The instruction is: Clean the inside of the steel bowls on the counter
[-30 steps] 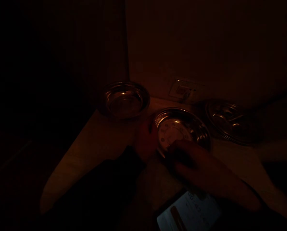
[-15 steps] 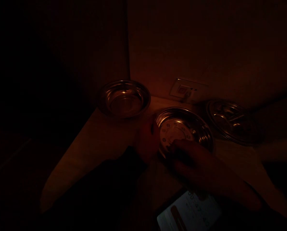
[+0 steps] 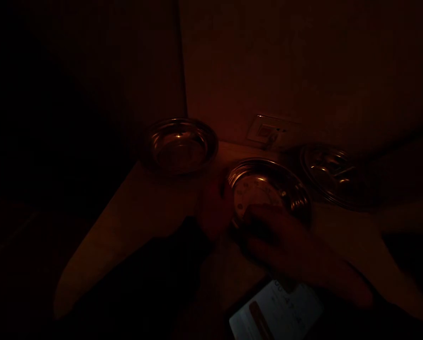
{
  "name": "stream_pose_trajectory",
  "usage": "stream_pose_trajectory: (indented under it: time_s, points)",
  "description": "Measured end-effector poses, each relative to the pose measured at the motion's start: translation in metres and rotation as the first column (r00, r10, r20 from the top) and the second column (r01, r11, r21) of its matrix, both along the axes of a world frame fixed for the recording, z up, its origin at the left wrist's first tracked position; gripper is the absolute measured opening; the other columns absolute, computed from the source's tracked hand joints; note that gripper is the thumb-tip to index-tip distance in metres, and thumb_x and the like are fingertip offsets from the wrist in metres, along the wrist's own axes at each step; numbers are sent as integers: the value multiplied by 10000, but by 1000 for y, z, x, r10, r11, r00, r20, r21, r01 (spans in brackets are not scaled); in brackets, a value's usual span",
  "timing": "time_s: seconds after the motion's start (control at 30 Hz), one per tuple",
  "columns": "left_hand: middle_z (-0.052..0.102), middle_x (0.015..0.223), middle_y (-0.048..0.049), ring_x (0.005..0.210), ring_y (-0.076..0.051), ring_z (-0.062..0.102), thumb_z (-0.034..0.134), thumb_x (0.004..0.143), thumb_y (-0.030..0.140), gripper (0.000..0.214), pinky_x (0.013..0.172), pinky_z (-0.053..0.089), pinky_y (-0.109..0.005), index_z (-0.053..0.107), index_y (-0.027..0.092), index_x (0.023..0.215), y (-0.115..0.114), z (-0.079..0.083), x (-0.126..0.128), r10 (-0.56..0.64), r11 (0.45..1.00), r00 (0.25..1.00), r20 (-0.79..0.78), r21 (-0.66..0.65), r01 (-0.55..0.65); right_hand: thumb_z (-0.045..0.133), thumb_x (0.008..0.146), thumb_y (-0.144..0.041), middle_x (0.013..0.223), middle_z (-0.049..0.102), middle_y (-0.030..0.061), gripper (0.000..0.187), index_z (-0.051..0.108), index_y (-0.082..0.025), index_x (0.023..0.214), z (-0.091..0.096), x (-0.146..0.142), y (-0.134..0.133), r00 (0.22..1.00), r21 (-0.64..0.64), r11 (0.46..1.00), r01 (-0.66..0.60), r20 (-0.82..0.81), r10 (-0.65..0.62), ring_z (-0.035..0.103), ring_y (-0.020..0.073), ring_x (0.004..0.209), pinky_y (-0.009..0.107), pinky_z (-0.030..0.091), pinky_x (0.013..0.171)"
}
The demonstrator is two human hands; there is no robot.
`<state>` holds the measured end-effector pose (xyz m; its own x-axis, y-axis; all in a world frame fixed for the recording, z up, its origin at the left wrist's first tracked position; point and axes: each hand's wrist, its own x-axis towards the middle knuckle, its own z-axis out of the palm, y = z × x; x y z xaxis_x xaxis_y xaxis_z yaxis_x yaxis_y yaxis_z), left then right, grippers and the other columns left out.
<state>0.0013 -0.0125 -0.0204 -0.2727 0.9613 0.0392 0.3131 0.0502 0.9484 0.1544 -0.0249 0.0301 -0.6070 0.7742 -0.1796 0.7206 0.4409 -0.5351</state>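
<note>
In the dim light a shiny round metal dish (image 3: 255,189) with a deep rim and a ring of spots on its floor stands mid-table. My left hand (image 3: 216,205) is closed at its left rim and appears to grip it; the fingertips are lost in shadow. Curled fingers of my right hand (image 3: 273,231) reach over the dish's near side. Something dark shows beneath them, too dim to name. Below my right wrist lies a lit phone (image 3: 268,314) with digits on its screen.
Another round metal dish (image 3: 181,146) sits at the table's back left. A metal plate with compartments (image 3: 333,174) is at the right. Behind stands a wall with a socket plate (image 3: 270,130). The wooden table (image 3: 101,245) has a rounded left corner.
The whole view has shifted slightly, so everything appears a little farther left, and the picture is darker. Both hands stay at the middle dish with almost the same pose.
</note>
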Motion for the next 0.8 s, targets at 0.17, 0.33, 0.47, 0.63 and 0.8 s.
stream_pose_trajectory:
  time_s: [0.17,0.33,0.47,0.63,0.8]
  points:
    - [682,1230,-89,1106,-229,645,390,920,202,398,984,486,-378,606,173,1253,-2,3,0,-22,1000,999,-24,-19,21,507,722,-209,880,658,41,141,590,-206,836,4,7,3,1000,-42,999,-26,14,27,601,226,846,342,432,725]
    - [686,1227,-81,1105,-213,647,387,920,200,397,986,486,-348,609,160,1247,-3,3,1,-10,1000,1000,3,-26,10,507,784,-239,869,664,38,122,602,-207,854,1,2,2,1000,-17,1000,-11,-11,11,605,216,824,341,430,735]
    - [683,1233,-76,1128,-218,634,392,923,220,389,1010,469,-356,614,171,1238,-3,4,1,-15,999,1000,4,-30,15,525,771,-226,888,666,47,117,598,-202,858,2,-2,0,999,15,999,-47,-4,47,599,229,859,350,427,748]
    - [673,1247,-84,1137,-222,629,394,922,216,388,1013,470,-370,597,163,1249,-3,5,2,-26,999,999,29,-33,27,519,777,-223,861,669,49,102,598,-201,838,3,-3,0,1000,1,1000,-20,5,20,608,222,827,341,434,731]
    - [647,1284,-103,1192,-220,594,400,917,198,378,1060,427,-376,590,139,1239,-4,5,4,-43,999,999,31,-28,44,491,841,-246,910,688,59,161,623,-198,919,1,-8,0,1000,59,998,-9,-14,9,615,228,860,363,433,776]
